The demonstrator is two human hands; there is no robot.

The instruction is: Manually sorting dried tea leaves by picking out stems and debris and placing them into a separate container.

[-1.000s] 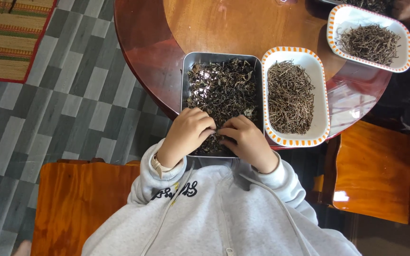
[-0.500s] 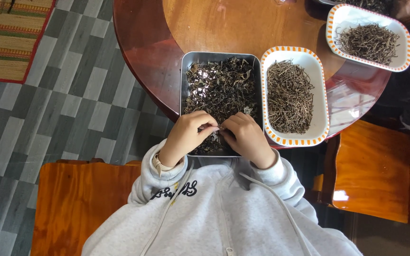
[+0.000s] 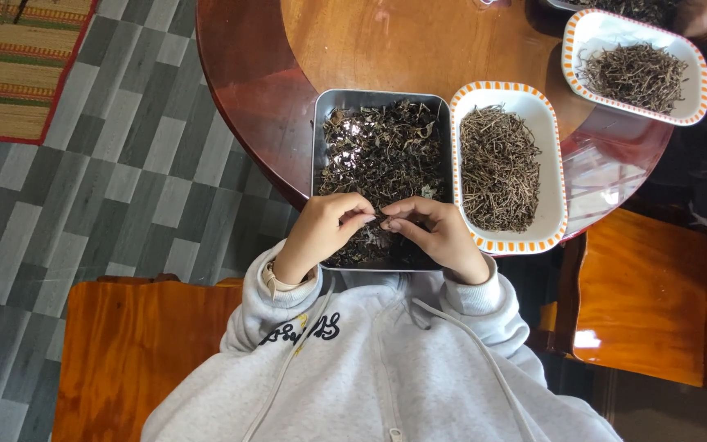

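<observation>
Head camera looks straight down at a person in a light grey hoodie (image 3: 370, 368) sitting at a round brown table (image 3: 386, 41). Right in front of the person sits a metal tray (image 3: 318, 147) with straight sides, and it is full of dark dried leaves (image 3: 386, 147). Both hands are over the near end of this tray. The left hand (image 3: 321, 233) and the right hand (image 3: 439, 237) come together in the middle, with their fingertips almost touching. The fingers of both hands are pinched close around a small dark bit (image 3: 380, 221) from the leaf pile, held just above the leaves. The bit is too small to tell just what it is. A pale band (image 3: 272, 282) shows at the left wrist. Just beside the tray, on the person's right, sits a white dish with an orange striped rim (image 3: 551, 164). It touches the tray's side and holds a heap of thin brown stems (image 3: 497, 168). Farther off, near the far right edge of the table, is a second white dish (image 3: 693, 82) of the same kind, also with thin stems (image 3: 636, 78) in it. An orange-brown wooden chair (image 3: 124, 352) is under the person, and another wooden seat (image 3: 648, 303) stands on the right. The floor (image 3: 124, 164) has grey tiles, and a striped mat (image 3: 18, 65) lies in the far left corner.
</observation>
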